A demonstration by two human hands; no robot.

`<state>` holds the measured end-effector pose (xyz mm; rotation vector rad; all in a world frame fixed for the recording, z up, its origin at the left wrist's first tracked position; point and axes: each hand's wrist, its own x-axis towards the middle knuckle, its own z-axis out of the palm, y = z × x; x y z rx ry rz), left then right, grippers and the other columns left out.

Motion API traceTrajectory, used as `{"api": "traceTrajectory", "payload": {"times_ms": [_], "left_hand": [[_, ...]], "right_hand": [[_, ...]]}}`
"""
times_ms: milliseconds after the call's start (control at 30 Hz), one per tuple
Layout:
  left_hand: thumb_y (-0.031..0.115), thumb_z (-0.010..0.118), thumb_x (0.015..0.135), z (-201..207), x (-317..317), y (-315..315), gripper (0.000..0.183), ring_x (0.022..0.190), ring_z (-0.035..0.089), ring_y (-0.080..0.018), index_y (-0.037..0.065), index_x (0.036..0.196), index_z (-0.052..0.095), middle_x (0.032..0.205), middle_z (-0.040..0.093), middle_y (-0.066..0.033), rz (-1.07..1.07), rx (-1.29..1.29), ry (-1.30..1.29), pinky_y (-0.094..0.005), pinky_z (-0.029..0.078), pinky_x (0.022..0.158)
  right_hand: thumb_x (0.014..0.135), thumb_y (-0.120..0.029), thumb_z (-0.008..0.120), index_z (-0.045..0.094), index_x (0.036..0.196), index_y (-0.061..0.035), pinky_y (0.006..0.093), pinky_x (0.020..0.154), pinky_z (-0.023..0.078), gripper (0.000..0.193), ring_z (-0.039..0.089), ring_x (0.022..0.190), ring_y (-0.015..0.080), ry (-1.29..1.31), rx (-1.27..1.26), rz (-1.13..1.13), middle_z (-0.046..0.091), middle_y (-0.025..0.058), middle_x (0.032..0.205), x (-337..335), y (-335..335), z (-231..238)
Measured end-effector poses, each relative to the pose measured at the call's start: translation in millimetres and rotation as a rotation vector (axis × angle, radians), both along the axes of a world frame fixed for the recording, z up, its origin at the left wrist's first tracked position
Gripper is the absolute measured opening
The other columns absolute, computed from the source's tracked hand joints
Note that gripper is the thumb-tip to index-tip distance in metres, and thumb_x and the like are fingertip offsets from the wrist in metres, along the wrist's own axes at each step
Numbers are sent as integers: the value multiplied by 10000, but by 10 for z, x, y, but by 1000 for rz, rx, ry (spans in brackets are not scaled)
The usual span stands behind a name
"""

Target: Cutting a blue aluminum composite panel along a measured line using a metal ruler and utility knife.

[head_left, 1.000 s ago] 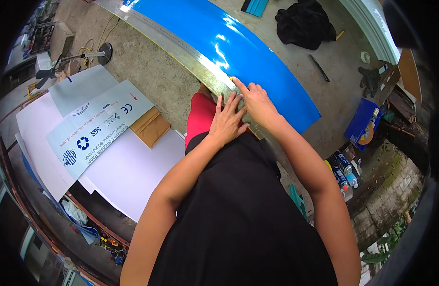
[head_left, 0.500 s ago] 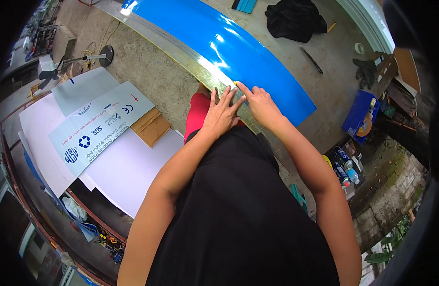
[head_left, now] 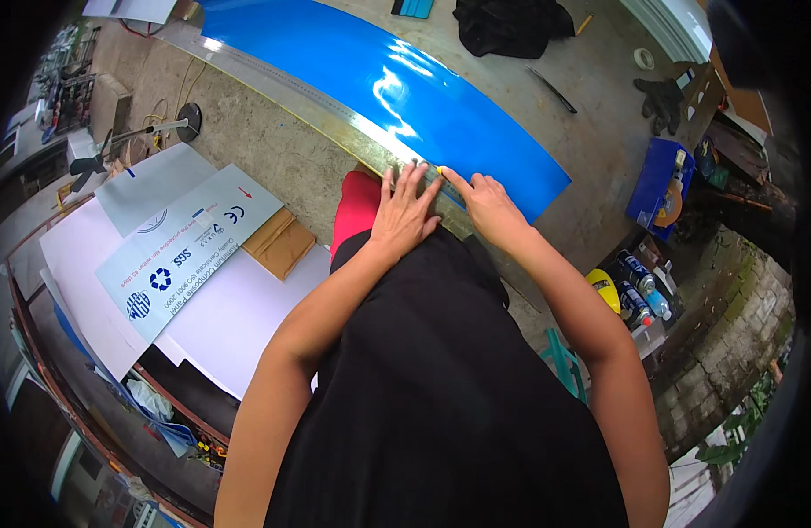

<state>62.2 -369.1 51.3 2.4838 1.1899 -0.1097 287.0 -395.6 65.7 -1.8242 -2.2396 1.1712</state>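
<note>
A glossy blue sheet (head_left: 335,70) lies on the table ahead of me, with a long clear ruler (head_left: 286,81) along its near edge. My left hand (head_left: 405,211) rests flat on the near strip, fingers spread and pressing down close to the ruler's right part. Just right of those fingertips, my right hand (head_left: 496,207) is closed with its index finger stretched forward. Under that finger shows the tip of a small yellow tool (head_left: 440,171), the rest of it hidden in the hand.
Beyond the sheet lie a black cloth (head_left: 511,25), a black pen-like tool (head_left: 553,90), a tape roll (head_left: 644,59) and a dark glove (head_left: 662,104). A blue bin (head_left: 659,187) and spray cans (head_left: 635,271) are at right. Printed panels (head_left: 190,242) and a brown box (head_left: 279,243) stand left.
My right hand has slid a little along the ruler toward the sheet's right end, away from my left fingertips. The left hand stays flat. The whole view has turned slightly.
</note>
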Motion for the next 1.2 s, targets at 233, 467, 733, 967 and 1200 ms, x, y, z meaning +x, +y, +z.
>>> {"api": "traceTrajectory", "payload": {"times_ms": [233,467,733,967,1200], "left_hand": [[360,773,891,11,141,-138,485,1383,497,-316,138,1319,713,1331,584,-157,-177,-144,2,-483,349,1220],[404,751,916,-68,216,-169,566,1473,415,-346,151,1410,638,1459,513,-190,-380,-52,6,-554,300,1259],[438,746,919,14,253,-187,650,1530,364,-326,170,1490,585,1554,466,-173,-384,-68,119,-606,262,1268],[431,762,914,39,248,-191,783,1539,364,-317,206,1608,477,1581,465,-147,-410,-51,140,-627,276,1255],[396,735,933,99,291,-165,789,1568,346,-331,203,1639,439,1639,455,-135,-422,-104,174,-651,256,1257]], "right_hand": [[969,-53,632,341,1677,-196,471,983,484,778,614,1106,360,-19,10,16,618,187,1160,-10,-9,-32],[945,-32,649,351,1678,-232,489,998,505,816,613,1088,371,11,26,-17,603,182,1131,-16,-24,-72],[974,-51,620,369,1669,-225,490,973,496,759,618,1078,369,9,31,-16,617,180,1123,28,-91,-60],[983,-6,580,401,1659,-241,486,969,501,738,609,1029,357,16,62,-39,600,167,1056,179,-322,-49],[937,13,582,390,1658,-206,476,960,483,777,612,1057,358,-13,-3,-2,617,168,1109,392,-494,85]]}}
